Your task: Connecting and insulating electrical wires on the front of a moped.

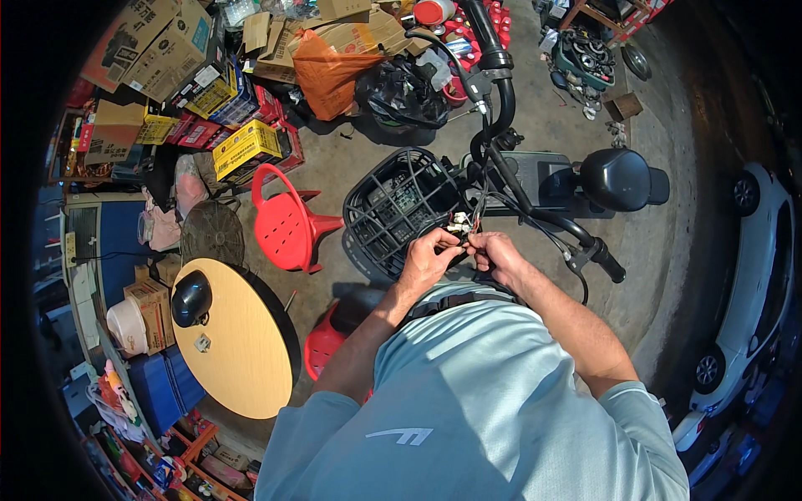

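An electric scooter stands in front of me, with black handlebars (pixel 535 209), a black front basket (pixel 399 204) and a black seat (pixel 616 179). A bundle of wires with white connectors (pixel 461 224) hangs from the steering column. My left hand (pixel 428 253) pinches the wires and connectors from the left. My right hand (pixel 493 250) grips the same wire bundle from the right, fingertips almost touching the left hand's. Both hands sit just behind the basket, below the handlebar stem.
A red plastic chair (pixel 286 224) stands left of the basket and a red stool (pixel 322 346) by my left elbow. A round wooden table (pixel 242 351) holds a black dome-shaped part (pixel 191 298). Cardboard boxes (pixel 159 46) and bags pile up behind. A white car (pixel 756 275) is parked at right.
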Tool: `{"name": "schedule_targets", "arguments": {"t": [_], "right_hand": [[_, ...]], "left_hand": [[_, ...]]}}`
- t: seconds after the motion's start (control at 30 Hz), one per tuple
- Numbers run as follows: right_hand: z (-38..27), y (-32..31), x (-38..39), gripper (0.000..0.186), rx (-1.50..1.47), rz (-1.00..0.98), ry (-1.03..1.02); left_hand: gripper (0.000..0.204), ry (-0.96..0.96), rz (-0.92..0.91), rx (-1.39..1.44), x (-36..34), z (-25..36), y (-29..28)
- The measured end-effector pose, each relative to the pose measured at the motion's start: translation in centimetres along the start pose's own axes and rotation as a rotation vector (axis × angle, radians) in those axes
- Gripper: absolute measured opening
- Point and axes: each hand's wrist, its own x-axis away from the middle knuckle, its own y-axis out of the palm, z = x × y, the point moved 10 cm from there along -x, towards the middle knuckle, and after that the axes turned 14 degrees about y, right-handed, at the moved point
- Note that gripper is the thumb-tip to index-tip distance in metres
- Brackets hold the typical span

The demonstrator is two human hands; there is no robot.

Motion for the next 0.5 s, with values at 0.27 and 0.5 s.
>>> {"name": "schedule_targets", "arguments": {"t": [0.27,0.5], "right_hand": [[-0.77,0.06,0.37,0.019,0.067,0.084,-0.134],[-1.01,0.08,0.45,0.018,0.107,0.121,-0.189]], "left_hand": [[0.015,-0.018,-0.003,-0.001,0.03,-0.16,0.07],[0.015,-0.015,-0.001,0.004,0.1,-0.3,0.09]]}}
